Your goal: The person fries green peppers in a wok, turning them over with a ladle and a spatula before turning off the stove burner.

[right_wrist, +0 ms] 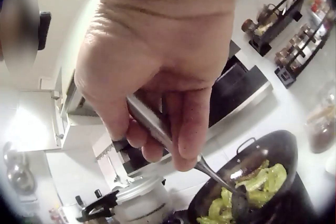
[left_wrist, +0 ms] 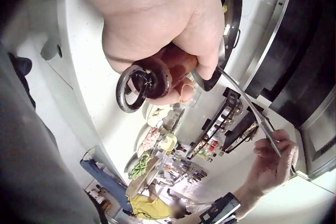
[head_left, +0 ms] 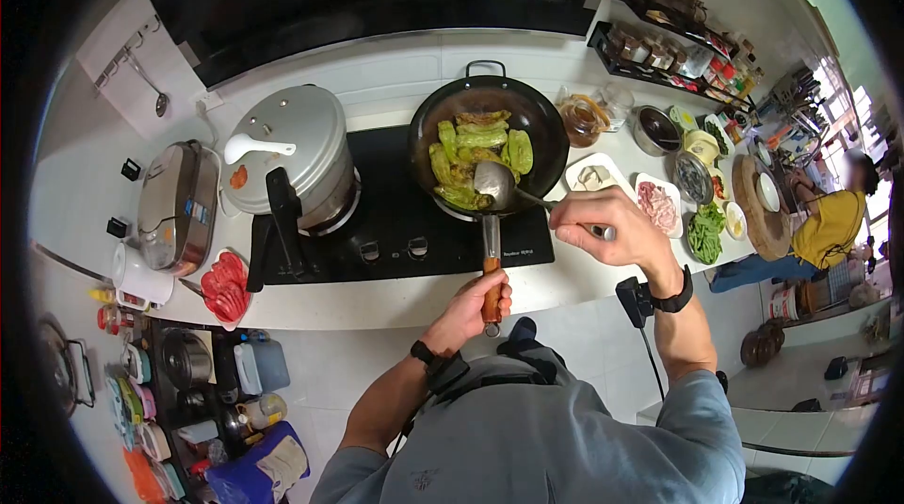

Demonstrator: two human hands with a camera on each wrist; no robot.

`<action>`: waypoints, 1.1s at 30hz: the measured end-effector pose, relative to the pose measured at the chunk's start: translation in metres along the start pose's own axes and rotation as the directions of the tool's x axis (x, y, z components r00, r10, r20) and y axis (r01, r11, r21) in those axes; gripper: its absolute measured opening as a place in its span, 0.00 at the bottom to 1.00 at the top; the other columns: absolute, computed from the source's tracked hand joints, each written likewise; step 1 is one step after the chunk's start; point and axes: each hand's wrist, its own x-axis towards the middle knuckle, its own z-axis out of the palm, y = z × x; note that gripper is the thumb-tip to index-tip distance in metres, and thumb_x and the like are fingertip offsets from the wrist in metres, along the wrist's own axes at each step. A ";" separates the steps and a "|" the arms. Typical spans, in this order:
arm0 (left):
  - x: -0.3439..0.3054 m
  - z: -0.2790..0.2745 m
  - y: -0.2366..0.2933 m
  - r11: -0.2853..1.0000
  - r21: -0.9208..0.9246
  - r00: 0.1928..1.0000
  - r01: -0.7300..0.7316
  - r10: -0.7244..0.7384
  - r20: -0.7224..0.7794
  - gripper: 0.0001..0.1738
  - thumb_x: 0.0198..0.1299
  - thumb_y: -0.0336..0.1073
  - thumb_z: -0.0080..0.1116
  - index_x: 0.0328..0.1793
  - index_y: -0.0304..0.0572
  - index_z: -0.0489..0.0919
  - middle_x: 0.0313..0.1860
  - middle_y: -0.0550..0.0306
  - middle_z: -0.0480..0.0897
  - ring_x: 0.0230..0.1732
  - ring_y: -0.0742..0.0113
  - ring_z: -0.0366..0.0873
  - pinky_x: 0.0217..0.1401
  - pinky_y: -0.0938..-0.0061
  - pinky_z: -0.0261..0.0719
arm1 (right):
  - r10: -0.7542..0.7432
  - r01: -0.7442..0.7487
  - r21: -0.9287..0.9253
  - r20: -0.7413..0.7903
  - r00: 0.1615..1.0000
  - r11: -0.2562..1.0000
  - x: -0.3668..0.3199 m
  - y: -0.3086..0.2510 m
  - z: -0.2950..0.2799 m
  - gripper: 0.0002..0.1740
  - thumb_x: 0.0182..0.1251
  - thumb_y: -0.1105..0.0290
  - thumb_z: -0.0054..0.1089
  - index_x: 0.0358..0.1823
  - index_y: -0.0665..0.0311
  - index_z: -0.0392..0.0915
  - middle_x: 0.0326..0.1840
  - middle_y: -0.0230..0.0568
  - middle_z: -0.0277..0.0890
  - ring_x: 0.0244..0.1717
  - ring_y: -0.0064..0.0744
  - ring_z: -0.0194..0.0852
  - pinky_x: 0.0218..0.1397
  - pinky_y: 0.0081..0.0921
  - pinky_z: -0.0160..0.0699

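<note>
A dark wok [head_left: 556, 122] sits on the black stove, holding several browned green peppers [head_left: 482, 138]. My left hand [head_left: 463, 313] grips the wok's wooden handle [head_left: 492, 289]. In the left wrist view the left hand [left_wrist: 163, 29] wraps round that handle, its metal hanging ring [left_wrist: 126, 100] sticking out. The right hand [head_left: 607, 226] holds a metal wok spatula [head_left: 492, 181] by its handle. The spatula's head lies on the peppers at the near side of the wok. Up close, the right hand's fingers [right_wrist: 194, 124] curl round the silver spatula handle [right_wrist: 149, 121].
Left of the wok stands a large pressure cooker [head_left: 282, 141] with a white spoon [head_left: 259, 148] on its lid. Sliced red meat [head_left: 226, 287] lies by the stove's left edge. Plates of pale meat [head_left: 657, 205] and greens [head_left: 704, 233] stand right. Another person [head_left: 833, 231] is at far right.
</note>
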 end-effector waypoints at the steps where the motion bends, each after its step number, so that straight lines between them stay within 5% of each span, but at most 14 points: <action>1: 0.000 -0.001 -0.001 1.000 -0.005 1.000 -0.002 0.002 0.007 0.11 0.76 0.44 0.61 0.47 0.46 0.77 0.33 0.61 0.80 0.30 0.69 0.77 0.35 0.71 0.78 | -0.052 0.051 -0.019 -0.062 0.997 0.999 0.001 -0.004 0.003 0.05 0.68 0.74 0.68 0.35 0.68 0.82 0.35 0.43 0.83 0.30 0.45 0.80 0.34 0.38 0.77; 8: 0.001 0.002 -0.001 1.000 -0.016 1.000 -0.018 0.018 0.008 0.12 0.76 0.45 0.61 0.47 0.46 0.76 0.33 0.61 0.80 0.30 0.69 0.77 0.34 0.70 0.77 | -0.003 -0.017 -0.098 -0.199 0.980 0.995 0.003 -0.018 0.018 0.09 0.73 0.71 0.67 0.37 0.71 0.84 0.41 0.45 0.87 0.35 0.39 0.86 0.37 0.33 0.82; 11: 0.000 0.002 0.000 1.000 0.000 1.000 -0.008 0.008 -0.005 0.12 0.76 0.45 0.61 0.47 0.46 0.76 0.33 0.61 0.80 0.30 0.69 0.78 0.34 0.71 0.77 | 0.327 -0.058 0.521 -0.442 0.835 0.852 0.002 0.009 0.059 0.13 0.79 0.68 0.63 0.40 0.73 0.85 0.49 0.44 0.86 0.37 0.26 0.86 0.39 0.24 0.87; 17: 0.001 0.001 -0.001 1.000 -0.006 1.000 -0.018 0.019 0.015 0.12 0.76 0.45 0.62 0.46 0.47 0.77 0.33 0.61 0.80 0.30 0.69 0.78 0.34 0.71 0.79 | 0.558 -0.253 0.655 -0.309 0.770 0.712 -0.005 0.030 0.071 0.16 0.81 0.66 0.61 0.40 0.73 0.86 0.42 0.42 0.87 0.33 0.26 0.85 0.35 0.23 0.86; 24: 0.002 0.000 -0.002 1.000 0.013 0.999 -0.027 0.027 0.019 0.12 0.75 0.45 0.62 0.46 0.48 0.77 0.33 0.62 0.80 0.30 0.70 0.78 0.34 0.72 0.79 | 0.421 -0.293 0.446 -0.220 0.880 0.846 -0.005 0.028 0.059 0.15 0.81 0.66 0.60 0.40 0.71 0.86 0.38 0.41 0.86 0.31 0.25 0.85 0.34 0.23 0.85; 29: 0.000 0.002 0.000 1.000 0.000 1.000 -0.004 0.004 0.011 0.12 0.75 0.45 0.63 0.46 0.47 0.77 0.33 0.62 0.80 0.30 0.69 0.78 0.35 0.71 0.78 | 0.545 -0.226 0.640 -0.359 0.757 0.735 -0.006 0.031 0.060 0.17 0.82 0.63 0.60 0.39 0.70 0.86 0.36 0.36 0.85 0.28 0.23 0.82 0.31 0.21 0.82; 33: 0.001 0.001 -0.002 1.000 -0.006 1.000 -0.018 0.018 0.020 0.11 0.75 0.44 0.62 0.46 0.47 0.77 0.33 0.61 0.80 0.30 0.69 0.77 0.35 0.71 0.77 | 0.540 -0.158 0.676 -0.401 0.740 0.720 -0.006 0.040 0.068 0.18 0.83 0.61 0.58 0.38 0.68 0.85 0.35 0.35 0.85 0.28 0.22 0.82 0.31 0.21 0.82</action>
